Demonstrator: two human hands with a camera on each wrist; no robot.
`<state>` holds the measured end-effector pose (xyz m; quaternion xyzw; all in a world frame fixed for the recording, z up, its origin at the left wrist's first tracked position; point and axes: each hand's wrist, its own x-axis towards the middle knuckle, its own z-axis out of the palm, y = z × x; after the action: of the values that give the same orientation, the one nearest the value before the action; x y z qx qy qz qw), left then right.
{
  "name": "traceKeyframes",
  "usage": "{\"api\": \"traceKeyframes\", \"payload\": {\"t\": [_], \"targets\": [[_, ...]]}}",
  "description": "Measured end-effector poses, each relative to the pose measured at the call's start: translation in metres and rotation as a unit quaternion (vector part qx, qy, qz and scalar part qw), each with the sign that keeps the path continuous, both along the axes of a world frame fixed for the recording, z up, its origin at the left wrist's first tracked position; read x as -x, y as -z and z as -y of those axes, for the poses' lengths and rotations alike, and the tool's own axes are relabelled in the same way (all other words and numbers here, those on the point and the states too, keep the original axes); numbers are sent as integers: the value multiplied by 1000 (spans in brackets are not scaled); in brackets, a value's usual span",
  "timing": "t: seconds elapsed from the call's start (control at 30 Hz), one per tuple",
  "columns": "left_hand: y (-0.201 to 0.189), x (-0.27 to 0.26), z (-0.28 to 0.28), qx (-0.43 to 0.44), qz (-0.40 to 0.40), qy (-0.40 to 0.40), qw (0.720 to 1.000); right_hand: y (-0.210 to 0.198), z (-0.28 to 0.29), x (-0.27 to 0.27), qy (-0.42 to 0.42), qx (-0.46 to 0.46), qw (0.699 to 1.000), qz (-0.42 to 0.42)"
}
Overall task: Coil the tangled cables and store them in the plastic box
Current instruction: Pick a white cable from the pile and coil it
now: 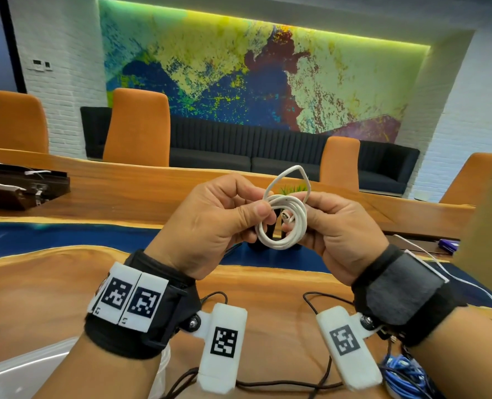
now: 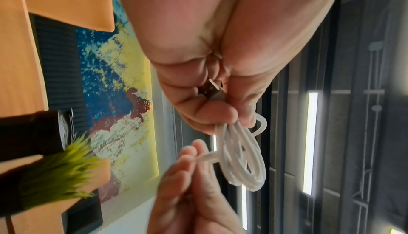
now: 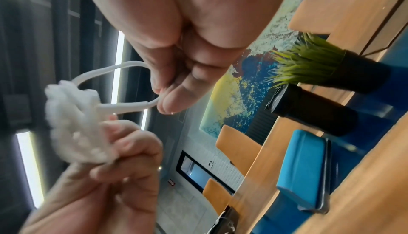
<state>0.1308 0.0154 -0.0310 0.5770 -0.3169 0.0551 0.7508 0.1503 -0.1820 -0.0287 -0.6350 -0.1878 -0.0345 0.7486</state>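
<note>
I hold a white cable (image 1: 285, 226) wound into a small coil, raised in front of me above the wooden table (image 1: 51, 289). My left hand (image 1: 221, 217) pinches the coil's left side between thumb and fingers, with a metal USB plug (image 2: 215, 89) tucked in its palm. My right hand (image 1: 334, 226) pinches the cable's free end, which arches in a loose loop (image 1: 292, 177) over the coil. In the right wrist view the coil (image 3: 77, 124) is blurred, and the right fingertips (image 3: 170, 101) grip the cable end. The clear plastic box (image 1: 23, 370) lies at the lower left.
A thin black cable (image 1: 317, 378) trails over the table below my wrists. A blue cable bundle (image 1: 403, 375) lies at the lower right, a thin white cable (image 1: 452, 272) beyond it. A potted plant (image 3: 313, 63) stands behind the coil. Orange chairs (image 1: 136, 128) line the far side.
</note>
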Motion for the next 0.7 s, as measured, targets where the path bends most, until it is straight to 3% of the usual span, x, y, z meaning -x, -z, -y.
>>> {"api": "traceKeyframes", "payload": {"t": [0.2,0.43,0.5,0.7], "targets": [[0,-2,3,-24,63,-105,992,-6,-2,11,-135,8,987,-83],[4,-4,9,-67,136,-193,969,-11,4,19,-277,44,947,-157],[7,-5,12,-86,157,-203,963,-13,-3,23,-241,69,956,-156],[8,-3,16,-102,214,-260,936,-7,-22,32,-126,5,982,-142]]}}
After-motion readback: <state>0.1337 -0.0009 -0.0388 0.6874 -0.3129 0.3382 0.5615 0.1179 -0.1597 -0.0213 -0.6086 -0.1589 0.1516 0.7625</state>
